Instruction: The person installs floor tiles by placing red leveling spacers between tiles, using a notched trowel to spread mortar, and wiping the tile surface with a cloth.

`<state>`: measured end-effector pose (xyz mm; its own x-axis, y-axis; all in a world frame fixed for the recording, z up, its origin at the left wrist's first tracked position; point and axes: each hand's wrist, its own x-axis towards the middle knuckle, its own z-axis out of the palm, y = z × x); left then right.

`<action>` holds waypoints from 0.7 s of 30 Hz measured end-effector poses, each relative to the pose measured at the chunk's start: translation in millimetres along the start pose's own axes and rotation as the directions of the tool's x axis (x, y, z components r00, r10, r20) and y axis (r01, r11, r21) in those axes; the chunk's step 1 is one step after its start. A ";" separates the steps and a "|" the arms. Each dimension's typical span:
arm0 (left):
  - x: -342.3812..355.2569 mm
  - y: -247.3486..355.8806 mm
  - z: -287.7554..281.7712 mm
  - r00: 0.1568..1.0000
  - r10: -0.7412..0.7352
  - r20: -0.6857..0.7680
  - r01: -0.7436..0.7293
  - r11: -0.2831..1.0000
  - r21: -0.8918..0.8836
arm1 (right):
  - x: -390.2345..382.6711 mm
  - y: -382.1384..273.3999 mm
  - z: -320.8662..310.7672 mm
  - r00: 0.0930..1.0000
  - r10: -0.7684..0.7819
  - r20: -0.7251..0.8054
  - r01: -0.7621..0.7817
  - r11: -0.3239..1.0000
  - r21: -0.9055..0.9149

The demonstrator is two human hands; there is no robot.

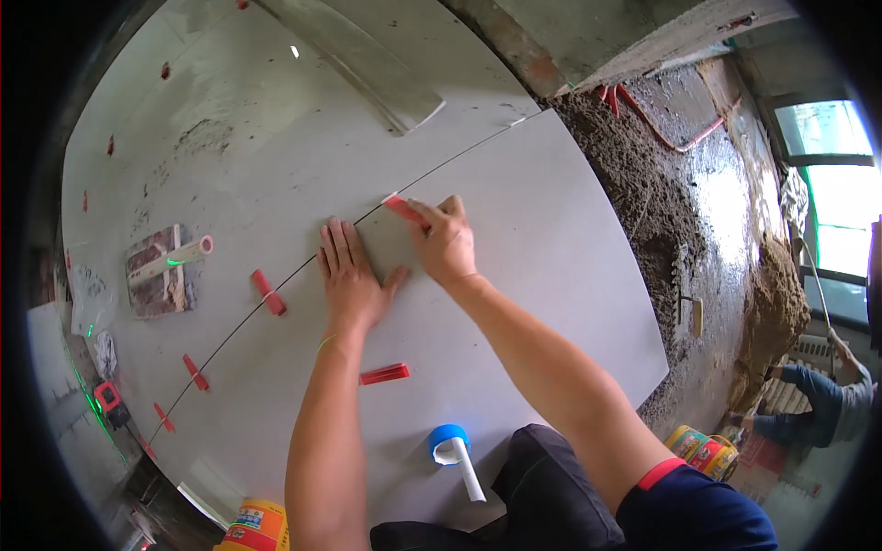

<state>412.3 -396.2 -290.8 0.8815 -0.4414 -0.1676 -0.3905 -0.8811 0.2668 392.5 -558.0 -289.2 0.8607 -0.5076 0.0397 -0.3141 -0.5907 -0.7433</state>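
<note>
My right hand [446,241] grips a red plastic wedge [398,206], its tip on a white clip in the seam between two large grey tiles [542,202]. My left hand [354,275] rests on the tile beside the seam, fingers spread, holding nothing. Red wedges [268,292] stand in clips along the seam at lower left, and a loose red piece [384,374] lies right of my left forearm. Near my knee is a blue round container [447,433] with a white stick-shaped piece. A stained rubber float [156,289] with a pipe-like handle lies on the left tile.
Wet mortar [661,211] and red pipes [671,138] border the tiles at right; a concrete ledge [597,37] is above. Another person [831,409] holds a long pole at right. Yellow buckets [248,523] stand low at left and right; a red-black device [110,404] with green light sits far left.
</note>
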 end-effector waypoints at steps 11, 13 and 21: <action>88.8 -23.9 52.4 0.811 0.195 -0.552 -0.343 0.922 -0.178 | -3.3 21.2 32.2 0.924 -0.380 -0.041 0.368 0.913 -0.174; 88.3 -2.6 41.1 0.791 0.300 -0.533 -0.412 0.905 -0.103 | -7.6 23.6 29.9 0.950 -0.310 -0.036 0.299 0.938 -0.176; 84.8 -18.0 25.8 0.821 0.249 -0.514 -0.447 0.840 -0.308 | 8.7 -3.5 35.7 0.967 -0.063 0.247 0.054 0.998 0.044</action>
<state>487.2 -422.2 -334.3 0.7629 -0.4945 0.4164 -0.6404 -0.4900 0.5914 415.3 -537.9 -310.1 0.9509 -0.2990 -0.0797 -0.2497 -0.5892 -0.7685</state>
